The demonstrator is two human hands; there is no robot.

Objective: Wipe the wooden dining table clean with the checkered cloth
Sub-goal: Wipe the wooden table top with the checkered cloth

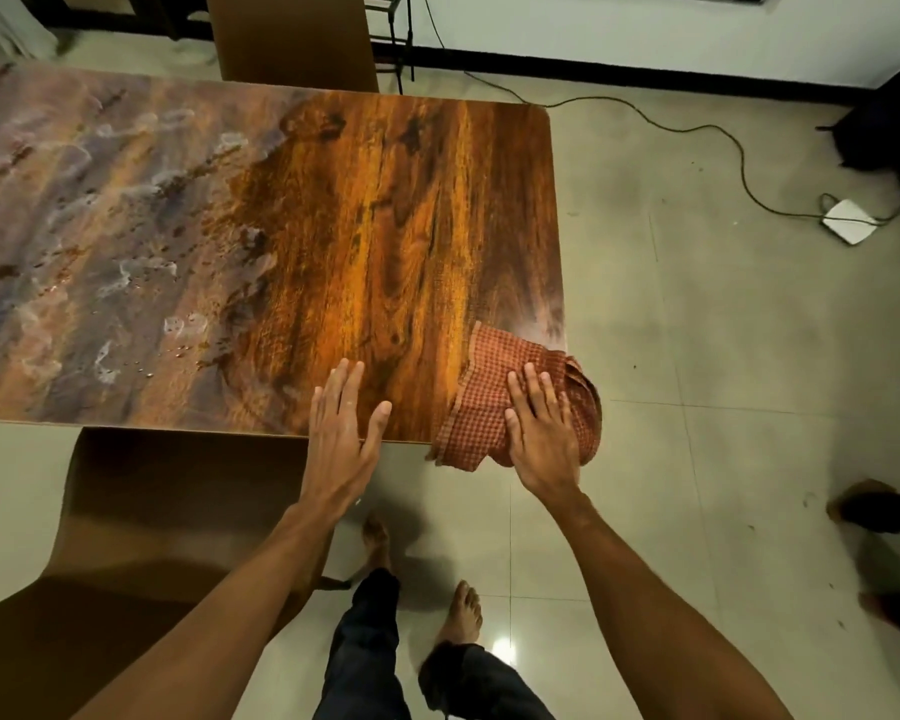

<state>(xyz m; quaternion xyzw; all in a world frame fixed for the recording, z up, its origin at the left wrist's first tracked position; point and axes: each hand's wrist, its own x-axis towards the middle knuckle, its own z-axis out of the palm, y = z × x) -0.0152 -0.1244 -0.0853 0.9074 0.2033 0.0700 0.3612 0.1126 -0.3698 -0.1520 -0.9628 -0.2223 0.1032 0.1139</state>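
Observation:
The wooden dining table (385, 226) fills the upper left. Its right part shows dark glossy grain, while its left part is covered with pale soapy smears and droplets. The red checkered cloth (481, 402) lies bunched on the table's near right corner and hangs partly over the edge. My right hand (541, 433) lies flat on top of the cloth with fingers spread, pressing it down. Left of the cloth, my left hand (341, 423) rests flat on the bare wood at the near edge, fingers apart and holding nothing.
A brown chair (152, 511) stands below the near edge at left, and another chair back (292, 39) stands at the far side. On the tiled floor to the right lie a black cable (697, 129) and a white box (850, 220). Another person's feet (884, 511) show at the right edge.

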